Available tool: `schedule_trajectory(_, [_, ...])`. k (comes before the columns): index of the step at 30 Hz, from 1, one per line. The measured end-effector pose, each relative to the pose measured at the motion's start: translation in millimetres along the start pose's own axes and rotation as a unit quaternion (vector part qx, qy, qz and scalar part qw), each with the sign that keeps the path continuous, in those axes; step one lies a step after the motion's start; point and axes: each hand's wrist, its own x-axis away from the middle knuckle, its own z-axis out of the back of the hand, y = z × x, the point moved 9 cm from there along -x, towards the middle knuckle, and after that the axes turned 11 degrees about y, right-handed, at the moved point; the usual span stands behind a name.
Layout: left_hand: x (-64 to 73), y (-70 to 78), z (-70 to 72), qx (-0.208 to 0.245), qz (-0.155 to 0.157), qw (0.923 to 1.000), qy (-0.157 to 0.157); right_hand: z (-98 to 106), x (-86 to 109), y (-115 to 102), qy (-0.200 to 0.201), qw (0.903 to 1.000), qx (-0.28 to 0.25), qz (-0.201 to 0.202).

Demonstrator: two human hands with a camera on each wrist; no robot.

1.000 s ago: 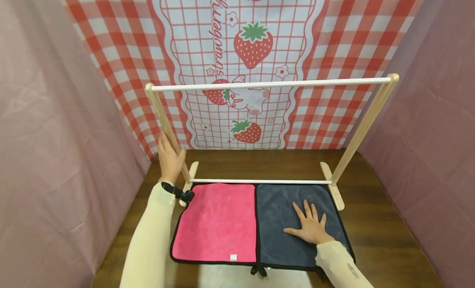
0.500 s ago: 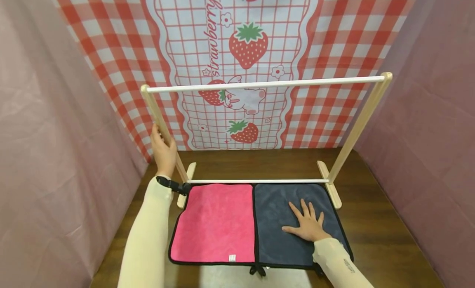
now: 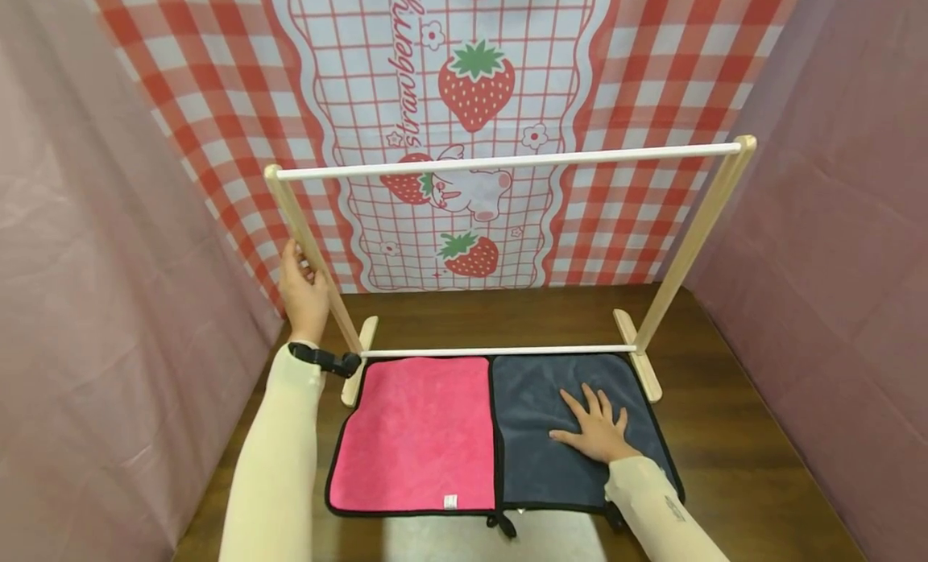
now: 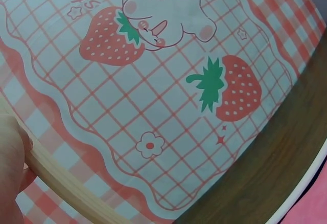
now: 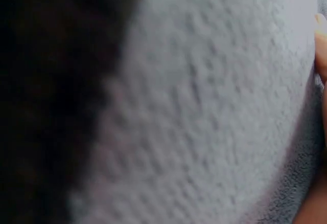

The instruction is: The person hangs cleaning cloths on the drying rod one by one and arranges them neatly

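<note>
My left hand (image 3: 304,298) holds the left wooden post (image 3: 316,256) of a standing rack partway up, fingers curled at it. In the left wrist view, part of that hand (image 4: 11,173) shows against the pale wood (image 4: 69,191). My right hand (image 3: 596,431) lies flat with fingers spread on a dark grey cloth (image 3: 540,473). Beside it on the left lies a pink cloth (image 3: 416,441) with black edging and a small white tag (image 3: 450,502). In the right wrist view, blurred grey fabric (image 5: 204,106) fills most of the picture, with a finger (image 5: 321,45) at the right edge.
The rack's white top bar (image 3: 507,163) spans above, and its low bar (image 3: 500,352) runs behind the cloths. Wooden feet (image 3: 638,355) stand on the brown table (image 3: 754,465). A strawberry-print checked cloth (image 3: 638,87) hangs behind, with pink curtains (image 3: 834,224) at the sides.
My left hand has gone from lying along the post to curling its fingers at it. The grey cloth's near edge has shifted slightly away, with a small wrinkle; the right hand stays spread on it.
</note>
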Motion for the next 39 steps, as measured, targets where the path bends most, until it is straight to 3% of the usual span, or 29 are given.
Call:
schedule_trajectory(13, [-1.0, -1.2, -0.3, -0.012, 0.01, 0.9999, 0.003, 9.7, -11.4, -0.1, 0.096, 0.9948, 0.007, 0.031])
schedule_trajectory(24, [-0.9, -2.8, -2.1, -0.016, 0.012, 0.9998, 0.002, 24.3, -16.6, -6.3, 0.187, 0.979, -0.057, 0.059])
schedule_trajectory(31, [-1.2, -2.2, -2.6, -0.025, -0.008, 0.9997, 0.004, 21.7, -24.8, 0.6, 0.172, 0.9833, -0.058, 0.015])
schedule_trajectory(39, [-0.1, -1.5, -4.3, -0.051, -0.016, 0.9986, 0.002, 21.0, -26.6, 0.9, 0.165, 0.9853, -0.042, 0.001])
